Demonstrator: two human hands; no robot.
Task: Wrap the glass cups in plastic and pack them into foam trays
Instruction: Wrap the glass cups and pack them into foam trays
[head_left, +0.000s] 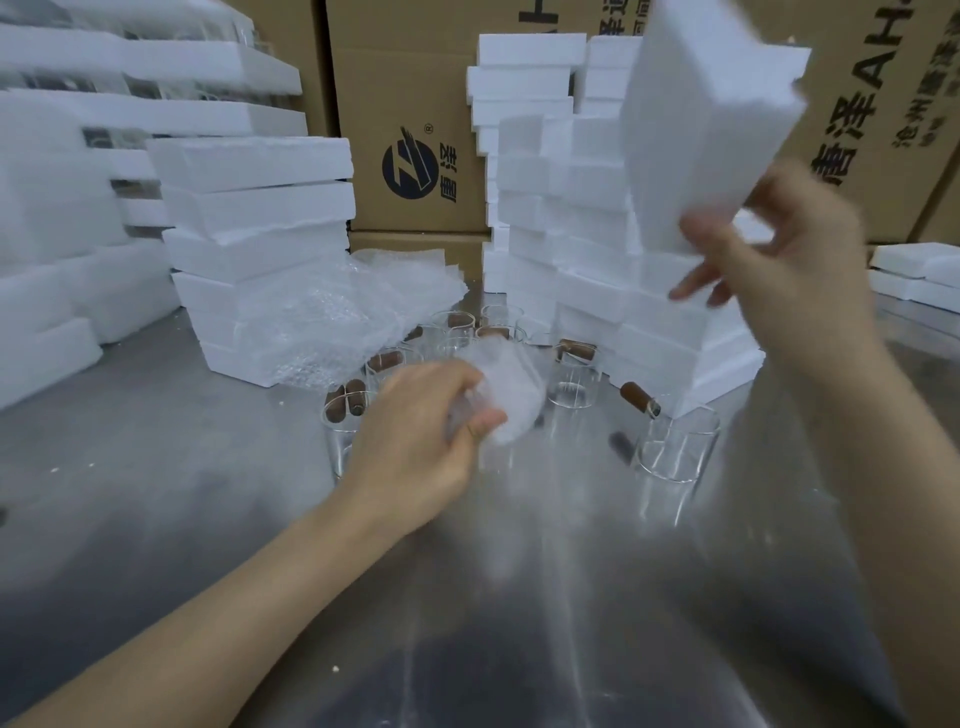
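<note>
You're holding the wrapped cup (511, 400) in your left grip (415, 431), fingers curled round it. The thumb is pinning the plastic, which I'd say is keeping the wrap from loosening. The cup is hanging low over the desk (156, 467), just above the bare glass cups (675, 457) standing there.

Your right grip (795, 260) is clamping the lower corner of a foam tray (711, 119), raised and tilted in front of the tall foam stack (545, 208). It's blurred, so I can't tell which face is carrying the pockets.

The wrapped cup is sitting well below and left of the tray, and the two aren't touching. The bubble-wrap sheets (332, 312) are lying draped over the nearer stack, close to your left grip.

My read: the tray is needing a flat landing on the desk in front of you before the cup goes in.
</note>
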